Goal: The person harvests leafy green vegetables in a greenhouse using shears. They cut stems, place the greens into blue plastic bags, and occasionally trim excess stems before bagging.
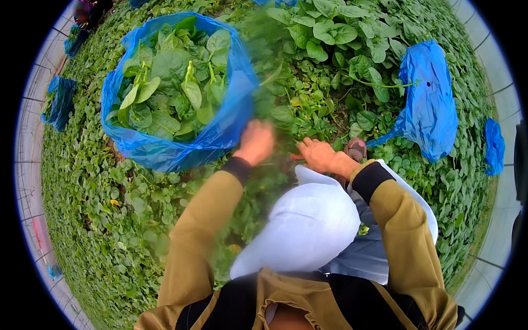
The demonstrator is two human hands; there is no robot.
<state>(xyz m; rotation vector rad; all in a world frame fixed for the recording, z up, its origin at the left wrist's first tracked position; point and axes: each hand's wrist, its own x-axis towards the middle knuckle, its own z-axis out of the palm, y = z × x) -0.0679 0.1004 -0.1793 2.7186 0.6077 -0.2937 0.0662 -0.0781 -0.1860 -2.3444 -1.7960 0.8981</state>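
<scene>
My left hand (255,142) is blurred, beside the lower right side of a blue plastic bag (175,159). Its fingertips are too smeared to show whether they hold anything. Broad green leaves with short stems (171,66) fill the wide-mouthed bag. Low over the leafy plants, my right hand (319,156) has its fingers curled around a small red object (296,157), perhaps a tool handle; most of it is hidden. Cut stems and small leaves (313,99) lie just beyond the hands. Taller leafy plants (334,31) stand farther ahead.
White cloth (315,218) covers my bent knee, and a brown shoe (355,149) is beside my right wrist. Another blue bag (429,103) lies at right, with a smaller one (494,146) beyond. A filled blue bag (60,103) stands far left; a person (84,14) is at upper left.
</scene>
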